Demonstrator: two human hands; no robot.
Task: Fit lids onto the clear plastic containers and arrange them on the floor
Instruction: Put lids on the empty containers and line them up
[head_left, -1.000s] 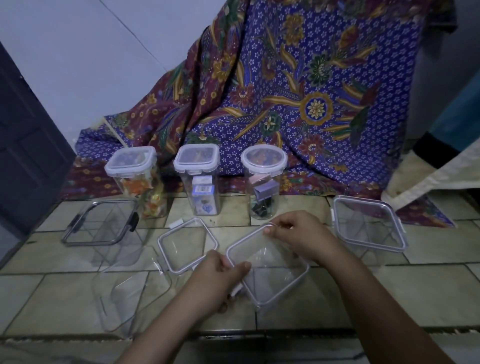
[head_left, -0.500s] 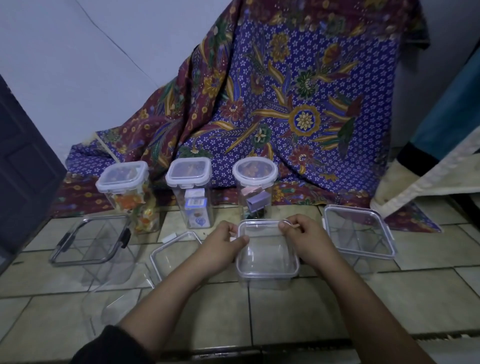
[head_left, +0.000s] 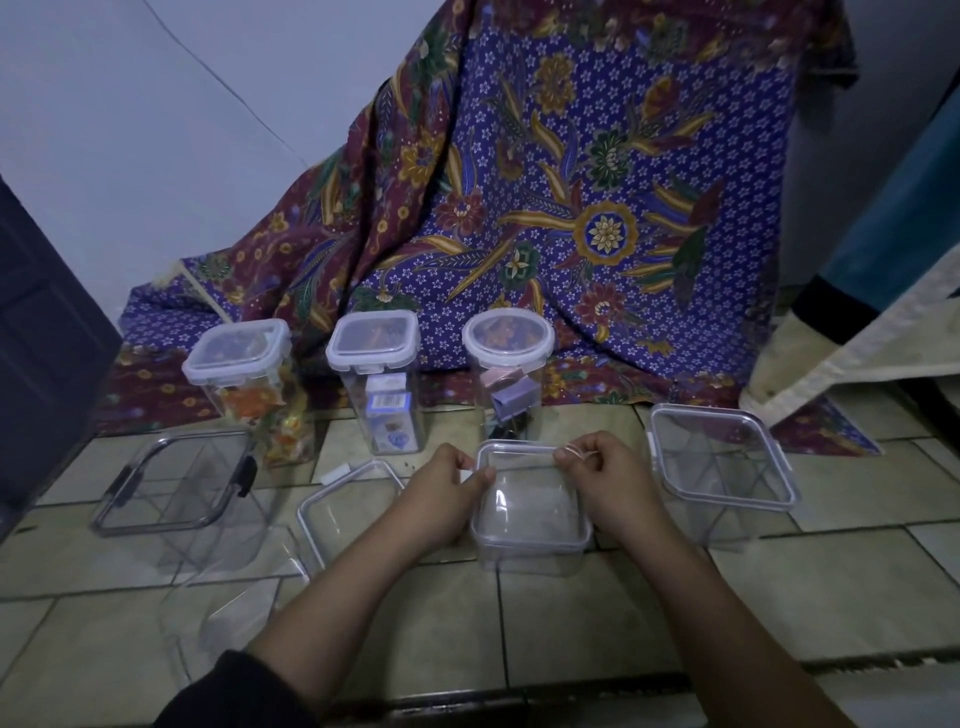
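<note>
On the tiled floor (head_left: 597, 613), near its front edge, a small clear container (head_left: 530, 525) is placed with a clear lid (head_left: 522, 486) laid on top of it. The lid is held at its far corners by both hands: the left hand (head_left: 447, 493) is closed on the far left corner, and the right hand (head_left: 605, 486) is pinched on the far right corner. Just beside the left hand, a loose lid (head_left: 345, 506) is seen flat on the floor. Toward the left edge of the floor, an open container with dark clips (head_left: 176, 483) is standing. Toward the right, a larger lidded container (head_left: 722, 467) is placed, apart from the right hand. At the far edge of the floor, three tall lidded jars (head_left: 374, 384) with contents are lined up in front of a patterned cloth (head_left: 597, 182). The round jar (head_left: 506, 374) is just behind the held container.
</note>
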